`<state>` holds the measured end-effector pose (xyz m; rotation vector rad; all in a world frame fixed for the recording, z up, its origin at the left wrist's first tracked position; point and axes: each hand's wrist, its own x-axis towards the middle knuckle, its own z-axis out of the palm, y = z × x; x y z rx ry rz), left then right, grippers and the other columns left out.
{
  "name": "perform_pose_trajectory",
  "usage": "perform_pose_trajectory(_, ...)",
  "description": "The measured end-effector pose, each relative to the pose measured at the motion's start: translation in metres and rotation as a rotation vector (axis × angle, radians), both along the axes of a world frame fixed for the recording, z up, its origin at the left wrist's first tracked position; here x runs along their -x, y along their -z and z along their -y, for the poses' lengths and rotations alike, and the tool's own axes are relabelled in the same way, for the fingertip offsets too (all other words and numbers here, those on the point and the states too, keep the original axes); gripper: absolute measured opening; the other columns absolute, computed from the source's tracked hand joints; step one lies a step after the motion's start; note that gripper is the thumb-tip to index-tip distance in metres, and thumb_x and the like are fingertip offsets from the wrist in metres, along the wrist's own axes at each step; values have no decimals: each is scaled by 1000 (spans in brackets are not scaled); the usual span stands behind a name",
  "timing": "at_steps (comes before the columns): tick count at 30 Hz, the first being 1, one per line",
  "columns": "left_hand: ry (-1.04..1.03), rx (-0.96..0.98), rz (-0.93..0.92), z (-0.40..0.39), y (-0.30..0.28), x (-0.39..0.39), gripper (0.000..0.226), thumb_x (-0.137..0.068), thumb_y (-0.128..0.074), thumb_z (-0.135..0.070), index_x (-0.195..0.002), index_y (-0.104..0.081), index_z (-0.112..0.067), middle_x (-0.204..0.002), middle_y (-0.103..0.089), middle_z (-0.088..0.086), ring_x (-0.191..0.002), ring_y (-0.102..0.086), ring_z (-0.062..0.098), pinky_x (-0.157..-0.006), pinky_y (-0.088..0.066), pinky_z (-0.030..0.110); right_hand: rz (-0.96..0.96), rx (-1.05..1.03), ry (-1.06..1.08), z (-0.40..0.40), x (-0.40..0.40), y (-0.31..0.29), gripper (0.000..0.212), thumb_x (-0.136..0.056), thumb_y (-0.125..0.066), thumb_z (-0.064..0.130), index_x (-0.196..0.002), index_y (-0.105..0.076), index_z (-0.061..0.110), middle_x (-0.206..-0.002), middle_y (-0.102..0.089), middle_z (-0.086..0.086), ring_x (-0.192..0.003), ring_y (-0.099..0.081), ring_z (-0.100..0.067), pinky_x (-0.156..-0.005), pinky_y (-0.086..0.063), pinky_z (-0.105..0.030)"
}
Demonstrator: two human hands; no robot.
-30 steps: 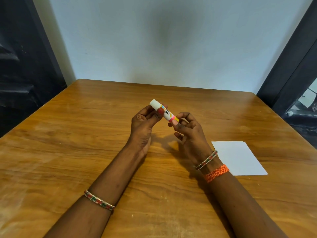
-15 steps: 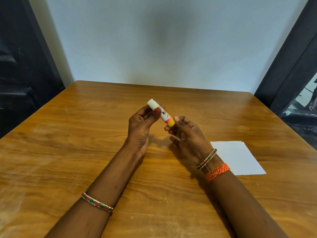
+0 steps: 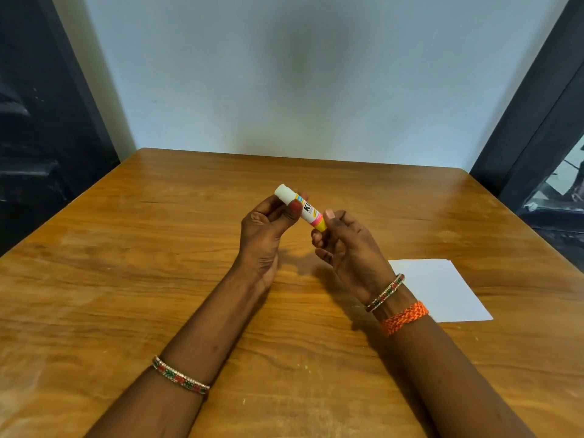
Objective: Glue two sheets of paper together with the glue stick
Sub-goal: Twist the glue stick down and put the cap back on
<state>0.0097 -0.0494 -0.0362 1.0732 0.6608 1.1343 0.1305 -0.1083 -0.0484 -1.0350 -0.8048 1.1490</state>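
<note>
Plain room, prob home/office: wood table (image 3: 126, 279), bare wall (image 3: 284, 74).

Your bare left arm wears a beaded bangle (image 3: 180, 375); your right wears another bangle (image 3: 385, 292) and an orange braided band (image 3: 405, 317).

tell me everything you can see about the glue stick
The glue stick is a small white tube, plastic by its look, with a white cap on its far-left end, black lettering, a pink band and a yellow base. It is held tilted above the table, cap end higher. The left hand pinches its middle; the right hand touches its yellow base.
</note>
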Motion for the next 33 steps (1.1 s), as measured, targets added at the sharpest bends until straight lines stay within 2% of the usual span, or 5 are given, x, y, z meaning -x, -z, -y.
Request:
perform_pose_trajectory(7,-2,-3,2,1,-1,-1,34,-82,-60,-4,-116,-59,-5,-90,-68,-10,-74,-62,-13,-55,-44,2,107,-155,90,2,-1,-2,24,-78,-59,-7,-79,-55,17,-88,-59,-12,-77,-54,-13,-61,-45,-18)
perform_pose_trajectory(13,-12,0,15,-3,-2,3,31,-81,-60,-5,-112,-61,-6,-79,-72,-15,-77,-64,-10,-56,-45,3,-11,36,-88,1,3,-4,30,-85,-49,39,-104,-53,16,-74,-68,-2,-70,-55,-13,-71,-41,-29)
perform_pose_trajectory(22,-28,-1,4,-3,-2,2,22,-80,-62,-6,-98,-64,-18,-89,-70,-11,-75,-62,-13,-56,-44,1,105,-122,65,2,5,-1,21,-83,-56,-3,-91,-52,16,-86,-65,-12,-78,-64,-10,-66,-45,-21)
perform_pose_trajectory(28,-10,-17,46,-2,-1,2,22,-81,-60,-2,-100,-63,-13,-77,-73,-14,-75,-64,-10,-58,-46,5,-10,-8,-16,-1,3,1,23,-91,-47,31,-104,-54,13,-74,-64,-1,-70,-52,-12,-71,-41,-29)
perform_pose_trajectory(33,-10,-24,36,-1,-1,1,21,-80,-61,-3,-97,-65,-14,-76,-72,-16,-76,-64,-10,-57,-46,4,122,-141,104,1,5,0,15,-84,-57,1,-82,-53,16,-82,-65,-8,-79,-57,-17,-69,-45,-24)
